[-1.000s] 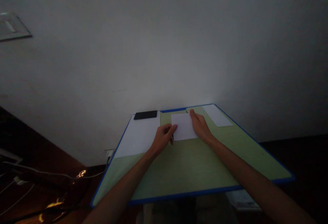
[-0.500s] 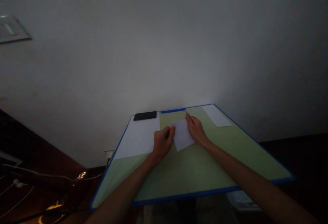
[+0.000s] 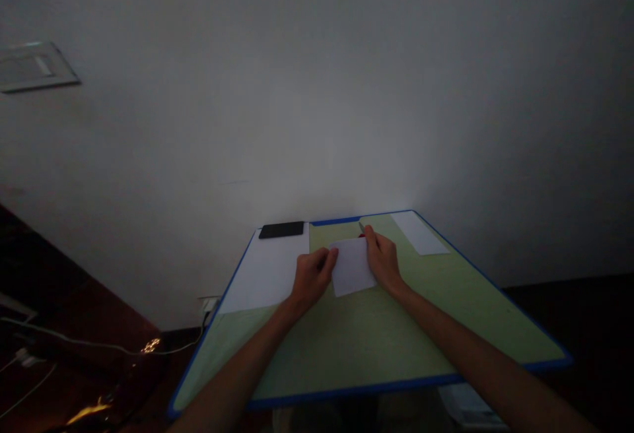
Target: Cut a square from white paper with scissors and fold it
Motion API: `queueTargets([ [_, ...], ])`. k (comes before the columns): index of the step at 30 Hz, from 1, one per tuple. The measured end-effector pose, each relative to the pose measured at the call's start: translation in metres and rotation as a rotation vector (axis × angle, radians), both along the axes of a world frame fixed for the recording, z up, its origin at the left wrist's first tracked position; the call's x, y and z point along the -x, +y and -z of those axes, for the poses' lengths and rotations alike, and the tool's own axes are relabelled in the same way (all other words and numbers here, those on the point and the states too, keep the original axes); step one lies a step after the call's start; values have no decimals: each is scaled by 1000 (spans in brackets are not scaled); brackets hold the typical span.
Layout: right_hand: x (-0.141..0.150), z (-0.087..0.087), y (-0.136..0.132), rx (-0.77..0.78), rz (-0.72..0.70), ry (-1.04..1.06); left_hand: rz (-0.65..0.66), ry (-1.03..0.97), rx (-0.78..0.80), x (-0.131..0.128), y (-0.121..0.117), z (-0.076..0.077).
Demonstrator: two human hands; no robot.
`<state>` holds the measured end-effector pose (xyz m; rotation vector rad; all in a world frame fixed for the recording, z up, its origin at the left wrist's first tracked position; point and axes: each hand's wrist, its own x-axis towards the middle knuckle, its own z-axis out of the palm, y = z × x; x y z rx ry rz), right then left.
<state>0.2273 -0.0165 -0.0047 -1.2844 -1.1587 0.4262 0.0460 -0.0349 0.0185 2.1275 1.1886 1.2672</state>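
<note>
A small white sheet of paper [image 3: 351, 266] lies on the green table [image 3: 376, 334] with a blue rim, between my two hands. My left hand [image 3: 312, 274] has its fingers curled and pinches the sheet's left edge. My right hand [image 3: 380, 258] rests on the sheet's right edge, fingers together and bent over it. Something small and red [image 3: 361, 235] shows at my right fingertips; I cannot make out what it is.
A large white sheet [image 3: 267, 268] lies at the table's left, with a black phone [image 3: 281, 230] at its far end. Another white sheet [image 3: 419, 233] lies at the far right corner. A wall stands right behind the table. Cables lie on the dark floor at left.
Both hands turned and drew the small sheet slightly nearer. My left hand closed tighter on its left edge, and my right hand's fingers curled over the right edge.
</note>
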Motion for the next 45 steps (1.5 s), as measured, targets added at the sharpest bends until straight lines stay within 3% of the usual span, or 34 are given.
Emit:
queueTargets([
  [5, 1, 0, -1, -54, -3, 28, 39, -64, 102, 0, 1, 0],
  [15, 0, -7, -2, -51, 3, -112, 107, -177, 256, 0, 3, 3],
  [21, 1, -9, -4, -58, -20, -148, 169, -269, 286, 1, 5, 3],
  [26, 3, -7, -3, 2, -18, -61, 137, -298, 252, 1, 6, 0],
  [32, 3, 2, 3, 26, -313, 66, 5, -347, 174, 5, 13, 0],
  [35, 4, 4, 6, -5, -320, -7, -40, -428, 200, 7, 18, 2],
  [40, 0, 1, 7, -34, -345, -93, 67, -601, 414, 11, 24, -1],
  [45, -8, -4, 7, 69, -592, -144, 224, -662, 704, 17, 28, -9],
])
